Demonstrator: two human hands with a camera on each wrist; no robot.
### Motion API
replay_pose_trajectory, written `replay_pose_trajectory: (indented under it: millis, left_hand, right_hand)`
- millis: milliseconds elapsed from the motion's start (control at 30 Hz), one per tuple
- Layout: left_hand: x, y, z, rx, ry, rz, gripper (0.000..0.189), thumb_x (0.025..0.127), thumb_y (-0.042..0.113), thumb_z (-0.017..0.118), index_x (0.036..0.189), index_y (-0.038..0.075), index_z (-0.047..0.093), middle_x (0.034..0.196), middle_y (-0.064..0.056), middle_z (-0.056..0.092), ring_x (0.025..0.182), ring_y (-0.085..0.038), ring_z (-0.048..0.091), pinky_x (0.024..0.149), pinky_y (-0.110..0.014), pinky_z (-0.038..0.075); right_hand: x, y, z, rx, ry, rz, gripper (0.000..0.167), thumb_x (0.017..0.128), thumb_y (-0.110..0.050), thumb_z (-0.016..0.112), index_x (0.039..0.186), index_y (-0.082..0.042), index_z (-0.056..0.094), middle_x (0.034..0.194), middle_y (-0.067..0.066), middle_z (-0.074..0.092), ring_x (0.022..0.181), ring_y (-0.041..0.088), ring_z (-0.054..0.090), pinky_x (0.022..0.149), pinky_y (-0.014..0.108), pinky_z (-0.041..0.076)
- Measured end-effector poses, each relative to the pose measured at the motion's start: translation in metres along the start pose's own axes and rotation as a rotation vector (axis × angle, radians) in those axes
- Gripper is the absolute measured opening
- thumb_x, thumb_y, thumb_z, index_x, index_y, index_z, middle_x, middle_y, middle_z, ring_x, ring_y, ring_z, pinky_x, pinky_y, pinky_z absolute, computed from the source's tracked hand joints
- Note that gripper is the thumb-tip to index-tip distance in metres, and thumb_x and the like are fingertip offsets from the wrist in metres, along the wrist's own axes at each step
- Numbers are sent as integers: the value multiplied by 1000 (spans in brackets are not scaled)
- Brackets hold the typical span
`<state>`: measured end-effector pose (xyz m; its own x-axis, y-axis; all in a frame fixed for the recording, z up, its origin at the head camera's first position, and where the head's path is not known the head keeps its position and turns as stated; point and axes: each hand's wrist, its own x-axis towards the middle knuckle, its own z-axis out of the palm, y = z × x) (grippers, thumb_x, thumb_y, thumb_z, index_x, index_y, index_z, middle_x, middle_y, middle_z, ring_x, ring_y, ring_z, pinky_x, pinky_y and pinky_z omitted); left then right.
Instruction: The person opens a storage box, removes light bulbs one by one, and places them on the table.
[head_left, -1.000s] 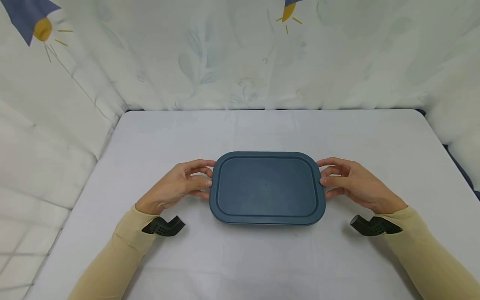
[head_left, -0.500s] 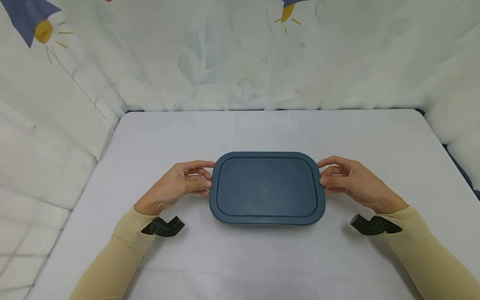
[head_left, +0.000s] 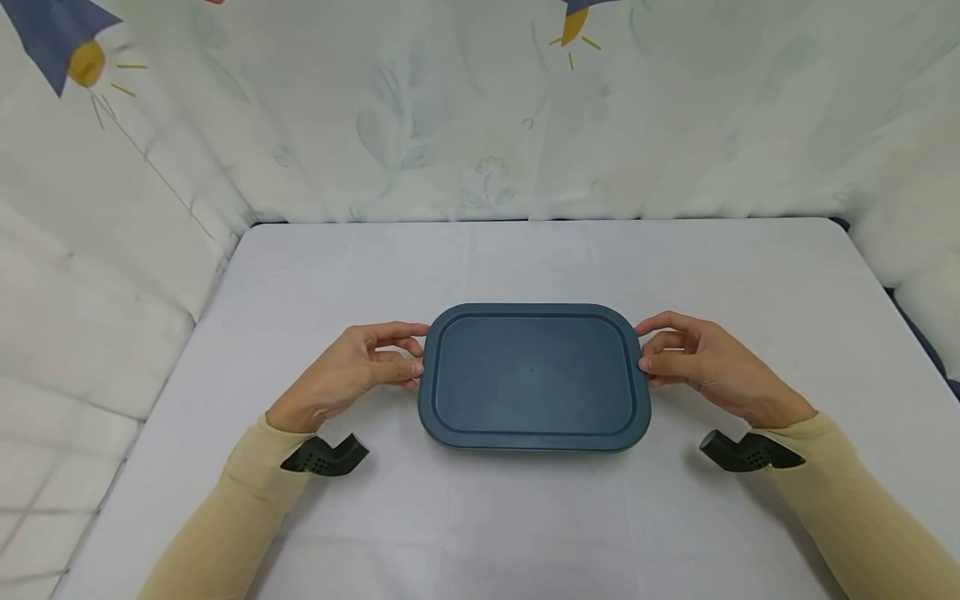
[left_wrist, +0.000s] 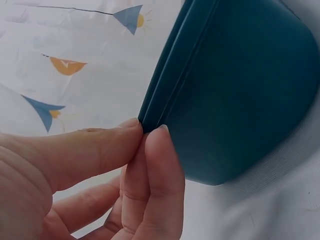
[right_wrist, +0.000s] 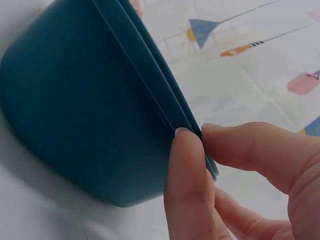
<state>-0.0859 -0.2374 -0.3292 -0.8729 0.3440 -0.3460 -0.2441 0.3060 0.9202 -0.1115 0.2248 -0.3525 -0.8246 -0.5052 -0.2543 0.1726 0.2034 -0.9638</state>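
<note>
A dark blue rectangular lidded container [head_left: 534,375] with rounded corners stands on the white table. Its lid [right_wrist: 150,75] sits on the rim, as the double edge in both wrist views shows. At the left end my left hand [head_left: 356,367] pinches the rim, thumb on the lid's edge and a fingertip [left_wrist: 164,150] under the lip. On the opposite end my right hand [head_left: 708,371] pinches the rim likewise, with a fingertip [right_wrist: 185,150] below the lip and the thumb above. What the container holds is hidden by the lid.
A white cloth covers the table [head_left: 525,517]. Pale patterned curtains [head_left: 480,108] hang behind it and along both sides. Black wrist mounts [head_left: 326,456] protrude from the beige sleeves [head_left: 232,517].
The lower fingers of both hands have drawn in slightly under the rim, closer to the thumbs. The container stays practically in place.
</note>
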Motion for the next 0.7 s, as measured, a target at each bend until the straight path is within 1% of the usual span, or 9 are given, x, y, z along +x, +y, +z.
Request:
replay_pose_trajectory:
  millis: [167,267,367,533,700]
  left_hand:
    - [-3,3,0,11,7,6,62,92,12,75,149,9,52,123,-13,55,87,-14,72,91,-42,62]
    - [-3,4,0,1,7,12,62,92,12,74,150,7,51,127,-13,54,87,-13,73,90,-41,62]
    - [-3,4,0,-25,8,13,61,94,10,72,150,4,49,129,-13,54,89,-11,73,89,-37,63]
    - [-2,4,1,-64,4,28,59,97,8,68,151,2,47,125,-11,54,92,-10,74,88,-35,63]
    - [-3,4,2,-72,1,43,59,97,9,68,151,6,47,123,-10,52,93,-11,72,90,-37,63]
  right_hand:
    - [0,-3,2,1,23,18,36,97,-6,67,129,-13,51,93,-3,72,84,15,73,84,32,62]
    - [-1,-4,3,15,25,21,35,97,-6,67,128,-13,52,92,-3,72,83,16,73,84,31,62]
    - [-1,-4,2,56,15,14,34,97,-4,66,127,-12,53,92,-3,72,82,15,74,83,32,62]
    - [-1,-2,2,113,-4,1,33,97,0,64,126,-14,53,90,-4,70,78,16,74,78,34,63]
    - [-1,-3,3,132,-8,-12,33,98,0,63,125,-15,54,90,-5,70,76,14,72,76,35,63]
